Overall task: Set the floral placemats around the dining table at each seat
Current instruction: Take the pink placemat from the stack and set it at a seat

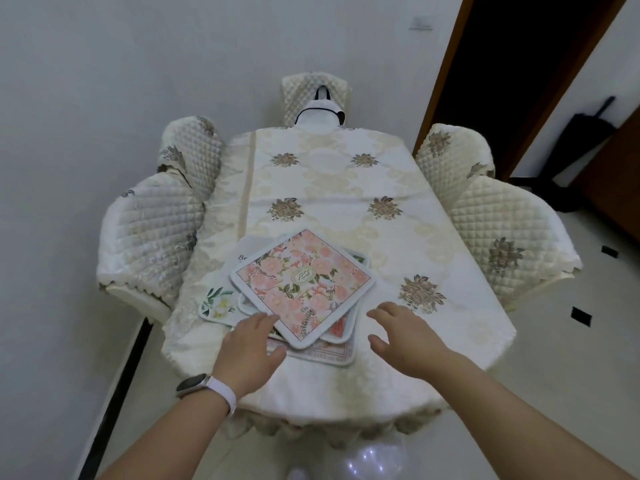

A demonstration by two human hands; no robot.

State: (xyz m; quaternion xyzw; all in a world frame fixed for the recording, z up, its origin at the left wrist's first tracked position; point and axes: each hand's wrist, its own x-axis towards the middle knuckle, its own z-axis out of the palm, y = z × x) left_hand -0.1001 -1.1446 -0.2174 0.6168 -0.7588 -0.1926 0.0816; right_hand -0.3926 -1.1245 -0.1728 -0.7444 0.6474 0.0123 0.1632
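A loose stack of floral placemats lies near the front left of the dining table [346, 188], which wears a cream cloth. The top placemat [302, 285] is pink-flowered with a white border and sits turned like a diamond. Edges of several others stick out beneath it, one with white flowers [217, 304] at the left. My left hand [250, 344], with a watch on its wrist, rests on the stack's near left edge, fingers spread. My right hand [403, 336] hovers open just right of the stack, over the cloth, holding nothing.
Quilted chairs stand around the table: two at the left [152, 237], two at the right [512, 237], one at the far end [316, 95] with a white bag on it. A wall runs along the left. A dark doorway [512, 64] opens at the back right.
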